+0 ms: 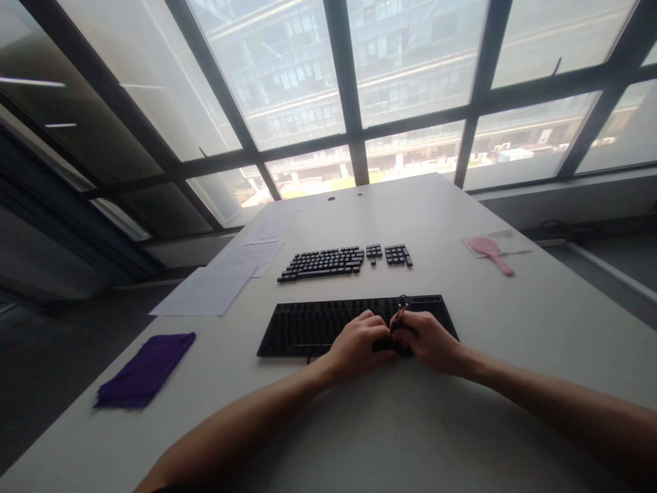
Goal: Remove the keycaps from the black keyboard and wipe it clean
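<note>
A black keyboard base (302,329) without keycaps lies flat on the white table. My left hand (363,344) rests over its lower middle part, fingers bent toward my right hand; what it holds, if anything, is hidden. My right hand (428,340) is closed around a small dark tool with metal prongs (402,308), over the right part of the base. The two hands nearly touch. Beyond the base, loose black keycaps (328,261) are laid out in keyboard order, with smaller groups of keycaps (398,255) to their right.
A folded purple cloth (146,370) lies at the left. White paper sheets (202,291) spread along the table's left edge. At the right, a pink hairbrush (490,253) lies on a clear plastic bag (513,241). Large windows stand behind the table (436,212).
</note>
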A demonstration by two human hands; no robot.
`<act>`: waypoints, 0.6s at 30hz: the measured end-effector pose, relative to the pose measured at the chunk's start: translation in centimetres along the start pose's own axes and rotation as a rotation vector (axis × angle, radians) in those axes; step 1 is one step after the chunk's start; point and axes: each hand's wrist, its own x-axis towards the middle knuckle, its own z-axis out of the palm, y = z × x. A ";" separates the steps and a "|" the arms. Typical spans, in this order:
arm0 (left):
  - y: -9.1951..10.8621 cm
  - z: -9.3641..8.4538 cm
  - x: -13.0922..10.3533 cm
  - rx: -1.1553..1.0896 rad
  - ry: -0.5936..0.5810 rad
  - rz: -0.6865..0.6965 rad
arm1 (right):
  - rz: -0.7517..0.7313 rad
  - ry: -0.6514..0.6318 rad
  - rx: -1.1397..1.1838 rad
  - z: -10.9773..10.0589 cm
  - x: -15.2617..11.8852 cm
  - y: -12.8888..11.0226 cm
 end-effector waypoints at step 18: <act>0.2 0.4 -0.4 -0.206 0.230 -0.155 | -0.101 0.141 -0.059 -0.2 0.4 -0.4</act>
